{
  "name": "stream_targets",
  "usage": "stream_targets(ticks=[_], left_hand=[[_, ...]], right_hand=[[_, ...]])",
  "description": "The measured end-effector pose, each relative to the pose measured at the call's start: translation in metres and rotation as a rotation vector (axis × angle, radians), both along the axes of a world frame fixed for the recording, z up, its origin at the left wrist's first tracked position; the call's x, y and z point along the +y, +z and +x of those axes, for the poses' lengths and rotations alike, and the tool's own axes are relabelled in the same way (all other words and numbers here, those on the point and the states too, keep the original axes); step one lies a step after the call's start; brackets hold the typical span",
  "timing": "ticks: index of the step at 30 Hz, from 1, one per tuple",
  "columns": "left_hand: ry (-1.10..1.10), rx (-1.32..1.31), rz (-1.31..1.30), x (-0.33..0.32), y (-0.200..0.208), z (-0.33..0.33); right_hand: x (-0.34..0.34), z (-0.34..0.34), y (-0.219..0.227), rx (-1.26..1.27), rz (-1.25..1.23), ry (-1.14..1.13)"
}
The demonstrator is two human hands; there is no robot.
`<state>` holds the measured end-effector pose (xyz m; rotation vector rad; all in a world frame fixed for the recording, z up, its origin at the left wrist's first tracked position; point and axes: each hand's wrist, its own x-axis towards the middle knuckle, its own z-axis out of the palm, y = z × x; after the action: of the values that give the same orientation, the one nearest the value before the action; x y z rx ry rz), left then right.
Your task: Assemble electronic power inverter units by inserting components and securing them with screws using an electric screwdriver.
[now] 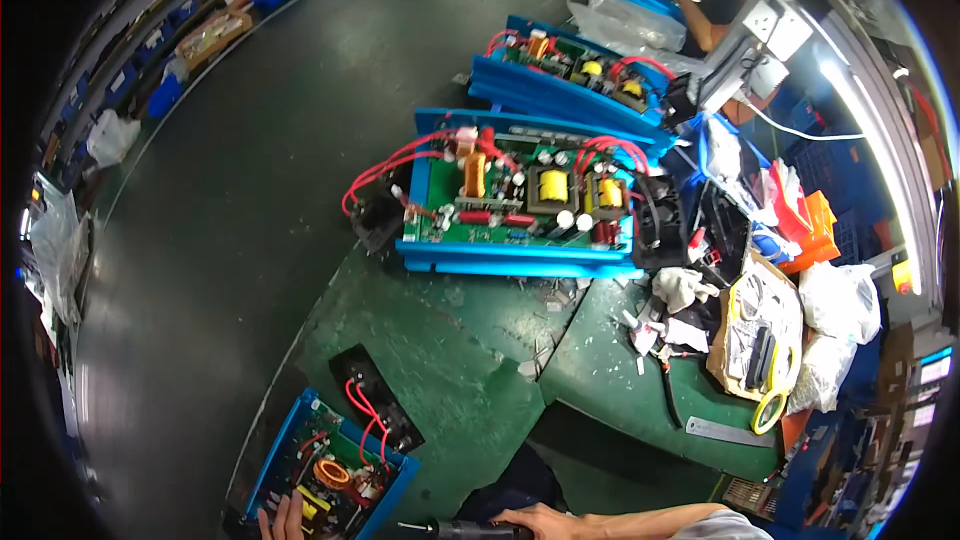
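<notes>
Blue-housed circuit unit [332, 475] is placed at the near left corner of the green worktop [450, 335], beside the left edge, where the dark belt [200, 290] begins. By judgement, the housing is stiff and moderately heavy, and its smooth blue walls may be slippery. The coil and small parts inside look fragile and should not be pressed; the unit is best held by both long outer walls. Some care is also needed with the soft red wires [368, 408], by which the black end plate [402, 419] could be dragged. The left hand [283, 518] is laid over the near part of the unit; whether its fingers are pinching cannot be told, as it is cut off below. By the right hand [540, 521], a dark handheld driver [462, 530] is gripped, its thin shaft apart from the unit.
</notes>
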<state>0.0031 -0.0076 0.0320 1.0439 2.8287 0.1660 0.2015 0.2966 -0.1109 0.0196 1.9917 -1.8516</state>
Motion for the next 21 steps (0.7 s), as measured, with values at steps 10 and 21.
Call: stream_targets(ticks=[10,21], left_hand=[[0.063,-0.033,0.092,0.011,-0.008,-0.019],[-0.045,0.065,0.141,-0.007,-0.026,-0.002]], right_hand=[[-0.013,0.001,0.017,-0.160,0.078,-0.045],[-0.075,0.024,0.029,-0.167,0.013,0.003]])
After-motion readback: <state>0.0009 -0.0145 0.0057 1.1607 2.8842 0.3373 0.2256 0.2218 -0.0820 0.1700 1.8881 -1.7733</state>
